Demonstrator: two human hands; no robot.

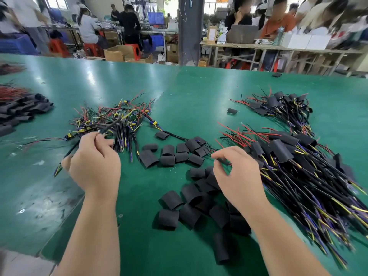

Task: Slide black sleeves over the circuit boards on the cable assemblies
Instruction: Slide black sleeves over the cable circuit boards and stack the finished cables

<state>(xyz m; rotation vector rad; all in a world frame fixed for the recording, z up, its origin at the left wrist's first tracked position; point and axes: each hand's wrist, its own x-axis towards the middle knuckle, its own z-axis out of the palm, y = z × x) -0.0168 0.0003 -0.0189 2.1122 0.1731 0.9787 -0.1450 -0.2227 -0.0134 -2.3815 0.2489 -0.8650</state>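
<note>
Far left on the green desk [59, 86], a heap of spare sleeves [22, 112] sits well away from the hands. Next along, the left hand [93, 162] is up off the desk, thumb and fingers pinched tight on one cable assembly [69, 153] at the near edge of the bare-board tangle [119, 118]. The cable trails down past the knuckles to loose coloured ends. Its board end blurs into the tangle, so there's no telling whether it's free yet. A clean lift with a small shake looks wise, so neighbouring wires don't come along.

Centre desk, the loose sleeves [191, 196] lie scattered and flattened, the closest just under the right wrist.

The right hand [237, 172] hovers there, fingers curled, thumb and forefinger nipping a thin dark lead [224, 161] at the edge of the sleeved pile [294, 154]. That lead probably has to go first; then it's a short reach for a sleeve. Squeezing the flat sleeve by its creased edges should pop the mouth open. The left hand would do well to grip close behind the board, keeping it stiff as the sleeve slides on.

Furthest right and back, a second sleeved pile [282, 106] waits.
</note>
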